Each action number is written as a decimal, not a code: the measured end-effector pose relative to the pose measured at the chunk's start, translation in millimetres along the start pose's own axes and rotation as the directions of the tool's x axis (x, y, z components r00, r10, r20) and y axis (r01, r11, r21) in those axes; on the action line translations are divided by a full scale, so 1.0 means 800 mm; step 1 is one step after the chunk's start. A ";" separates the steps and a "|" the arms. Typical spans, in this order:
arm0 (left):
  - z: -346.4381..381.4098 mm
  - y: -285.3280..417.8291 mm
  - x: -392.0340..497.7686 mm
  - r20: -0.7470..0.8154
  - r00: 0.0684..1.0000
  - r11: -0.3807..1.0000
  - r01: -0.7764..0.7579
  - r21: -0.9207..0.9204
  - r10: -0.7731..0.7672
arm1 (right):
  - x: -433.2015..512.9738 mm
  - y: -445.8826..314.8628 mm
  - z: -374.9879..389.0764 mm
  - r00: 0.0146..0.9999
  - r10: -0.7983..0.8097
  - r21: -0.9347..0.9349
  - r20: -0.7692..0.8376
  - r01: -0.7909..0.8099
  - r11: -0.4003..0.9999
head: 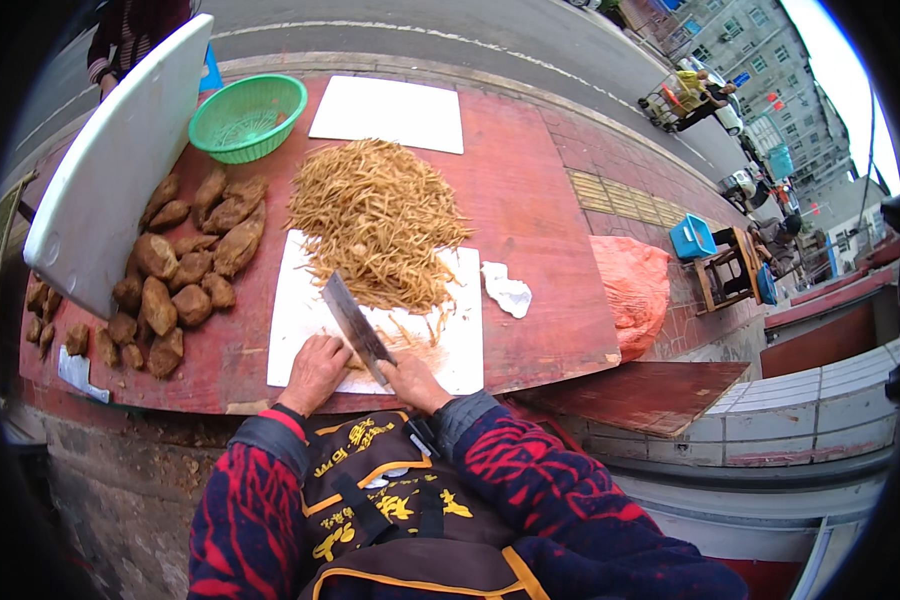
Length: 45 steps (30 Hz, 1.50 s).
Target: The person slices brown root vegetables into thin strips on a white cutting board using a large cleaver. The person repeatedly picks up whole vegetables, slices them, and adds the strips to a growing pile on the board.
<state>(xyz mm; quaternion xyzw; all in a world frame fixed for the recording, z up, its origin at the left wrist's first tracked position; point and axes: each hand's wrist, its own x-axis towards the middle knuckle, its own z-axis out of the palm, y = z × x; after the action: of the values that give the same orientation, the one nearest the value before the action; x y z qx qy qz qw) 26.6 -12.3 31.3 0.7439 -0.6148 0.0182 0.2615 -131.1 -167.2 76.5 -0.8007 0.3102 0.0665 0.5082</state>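
My right hand (414, 382) grips the handle of a cleaver (356, 319), its broad dark blade slanting up and left over a white cutting board (300, 315). Close to the blade's left side, my left hand (317, 373) rests at the board's near edge with fingers curled. A small brown piece of root vegetable (355, 363) shows between those fingertips and the blade, mostly hidden. Fine brown shreds lie right of the blade. Beyond it, a large heap of shredded root vegetable (379, 225) covers the board's far part and spills onto the red wooden table (525, 225).
Whole brown roots (161, 306) lie at left, beside an upright white board (120, 150). A second cleaver (82, 373) rests near the left front edge. Behind are a green plastic basket (247, 120) and another white board (390, 112). A crumpled white cloth or bag (506, 289) lies right.
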 end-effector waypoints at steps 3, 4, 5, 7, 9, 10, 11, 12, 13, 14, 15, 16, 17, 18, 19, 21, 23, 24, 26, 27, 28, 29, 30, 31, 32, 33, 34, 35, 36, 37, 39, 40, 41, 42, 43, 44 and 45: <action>0.000 0.001 0.003 0.004 1.000 0.999 -0.031 0.045 0.030 | 0.013 0.010 0.008 0.998 -0.039 -0.079 -0.049 0.035 0.996; 0.001 0.003 0.003 -0.001 0.999 0.998 -0.032 0.048 0.032 | 0.017 0.013 0.011 0.995 -0.074 -0.100 -0.070 0.067 0.993; 0.003 0.003 0.003 0.005 1.000 0.997 -0.029 0.067 0.029 | 0.019 0.016 0.013 0.995 -0.062 -0.081 -0.072 0.056 0.995; 0.005 0.005 0.001 0.002 0.999 0.996 -0.039 0.080 0.039 | 0.020 0.019 0.018 0.997 -0.038 -0.099 -0.068 0.031 0.995; 0.006 0.006 0.000 0.000 0.999 0.994 -0.041 0.101 0.041 | 0.017 0.018 0.022 0.996 -0.043 -0.097 -0.076 0.035 0.995; 0.007 0.006 0.001 -0.005 0.999 0.993 -0.042 0.111 0.043 | 0.015 0.016 0.023 0.993 -0.069 -0.101 -0.095 0.059 0.993; 0.007 0.007 0.000 -0.005 0.999 0.991 -0.047 0.128 0.048 | 0.012 0.013 0.024 0.991 -0.080 -0.100 -0.103 0.070 0.993; 0.007 0.008 0.000 -0.005 0.999 0.990 -0.047 0.131 0.048 | 0.010 0.010 0.024 0.990 -0.076 -0.099 -0.118 0.064 0.993; 0.006 0.008 -0.001 0.003 0.999 0.989 -0.046 0.142 0.046 | 0.008 0.007 0.023 0.992 -0.056 -0.091 -0.117 0.045 0.995; 0.004 0.009 -0.003 0.014 0.999 0.987 -0.040 0.153 0.038 | 0.006 0.004 0.023 0.994 -0.024 -0.086 -0.110 0.015 0.996; 0.002 0.010 -0.007 0.012 0.999 0.986 -0.037 0.160 0.036 | 0.005 0.002 0.020 0.994 -0.010 -0.106 -0.108 -0.001 0.994; 0.001 0.011 -0.011 0.015 0.999 0.989 -0.037 0.142 0.035 | 0.003 0.000 0.019 0.990 -0.037 -0.084 -0.133 0.026 0.996; 0.000 0.011 -0.013 0.014 0.999 0.990 -0.030 0.138 0.029 | 0.003 -0.001 0.017 0.992 -0.008 -0.097 -0.125 -0.004 0.995; -0.001 0.011 -0.015 0.007 1.000 0.992 -0.024 0.127 0.023 | 0.002 -0.003 0.015 0.993 0.018 -0.092 -0.112 -0.029 0.995; -0.001 0.011 -0.017 0.001 1.000 0.992 -0.019 0.124 0.019 | 0.001 -0.004 0.013 0.994 0.019 -0.101 -0.111 -0.030 0.994; 0.000 0.007 -0.014 0.029 1.000 0.992 -0.007 0.130 0.003 | 0.001 -0.005 0.012 0.993 0.002 -0.079 -0.115 -0.012 0.997; 0.001 0.004 -0.010 0.052 0.999 0.992 -0.017 0.128 0.011 | 0.001 -0.006 0.013 0.993 -0.009 -0.079 -0.115 0.000 0.997; 0.002 0.002 -0.009 0.039 0.999 0.993 -0.015 0.118 0.010 | 0.001 -0.007 0.013 0.995 0.009 -0.084 -0.099 -0.018 0.996; 0.003 0.003 -0.008 0.027 1.000 0.994 0.000 0.112 -0.003 | 0.001 -0.008 0.015 0.993 0.006 -0.104 -0.114 -0.018 0.994; 0.003 0.004 -0.008 0.014 1.000 0.994 0.012 0.109 -0.013 | 0.002 -0.008 0.016 0.989 -0.033 -0.122 -0.147 0.015 0.992; 0.003 0.005 -0.009 0.001 1.000 0.994 0.025 0.106 -0.025 | 0.002 -0.009 0.017 0.985 -0.037 -0.148 -0.171 0.012 0.989; 0.003 0.006 -0.010 -0.010 0.999 0.993 0.040 0.110 -0.040 | 0.002 -0.008 0.017 0.986 -0.047 -0.129 -0.159 0.027 0.991; 0.002 0.007 -0.011 0.003 0.999 0.993 0.048 0.107 -0.049 | 0.002 -0.008 0.017 0.990 -0.023 -0.115 -0.140 0.007 0.993; 0.002 0.008 -0.010 0.017 0.998 0.992 0.057 0.111 -0.059 | 0.002 -0.008 0.016 0.992 0.004 -0.102 -0.129 -0.017 0.995; 0.001 0.007 -0.009 0.027 0.998 0.991 0.057 0.117 -0.061 | 0.002 -0.008 0.015 0.991 0.013 -0.068 -0.133 -0.023 0.997; 0.000 0.005 -0.008 0.041 0.998 0.992 0.051 0.113 -0.056 | 0.003 -0.007 0.014 0.991 0.000 -0.071 -0.130 -0.010 0.997; 0.000 0.004 -0.007 0.053 0.998 0.993 0.041 0.110 -0.047 | 0.004 -0.006 0.014 0.993 0.002 -0.075 -0.122 -0.012 0.997; -0.001 0.002 -0.007 0.065 0.997 0.994 0.031 0.106 -0.038 | 0.005 -0.006 0.013 0.994 0.014 -0.076 -0.112 -0.023 0.997; -0.002 0.001 -0.007 0.080 0.996 0.995 0.019 0.101 -0.027 | 0.005 -0.005 0.013 0.993 0.001 -0.081 -0.116 -0.011 0.997; -0.003 -0.001 -0.008 0.094 0.995 0.995 0.009 0.097 -0.018 | 0.006 -0.004 0.013 0.993 -0.005 -0.085 -0.118 -0.006 0.996; -0.007 -0.002 -0.012 0.111 0.994 0.996 -0.005 0.085 -0.005 | 0.008 -0.001 0.014 0.993 0.004 -0.088 -0.122 -0.014 0.996; -0.009 -0.002 -0.015 0.115 0.993 0.997 -0.010 0.077 0.001 | 0.009 0.000 0.014 0.992 0.019 -0.087 -0.124 -0.030 0.996; -0.012 -0.001 -0.018 0.118 0.993 0.997 -0.019 0.073 0.010 | 0.011 0.002 0.014 0.991 0.033 -0.087 -0.128 -0.044 0.995; -0.015 -0.002 -0.021 0.134 0.991 0.998 -0.017 0.066 0.008 | 0.013 0.004 0.014 0.990 0.046 -0.084 -0.131 -0.057 0.995; -0.018 -0.001 -0.023 0.150 0.989 0.998 -0.018 0.062 0.008 | 0.015 0.007 0.014 0.993 0.039 -0.074 -0.115 -0.048 0.996; -0.021 -0.001 -0.026 0.178 0.984 0.998 -0.016 0.063 0.004 | 0.017 0.010 0.013 0.995 0.031 -0.066 -0.098 -0.037 0.997; -0.024 -0.001 -0.029 0.111 0.994 0.999 0.003 0.054 -0.009 | 0.020 0.012 0.011 0.996 0.020 -0.058 -0.081 -0.025 0.998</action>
<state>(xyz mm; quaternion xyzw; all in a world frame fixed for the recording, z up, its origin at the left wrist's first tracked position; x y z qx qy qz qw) 27.2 16.7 39.8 0.7524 -0.6253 -0.0076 0.2071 -121.9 -169.0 58.3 -0.8138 0.3374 0.0490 0.4706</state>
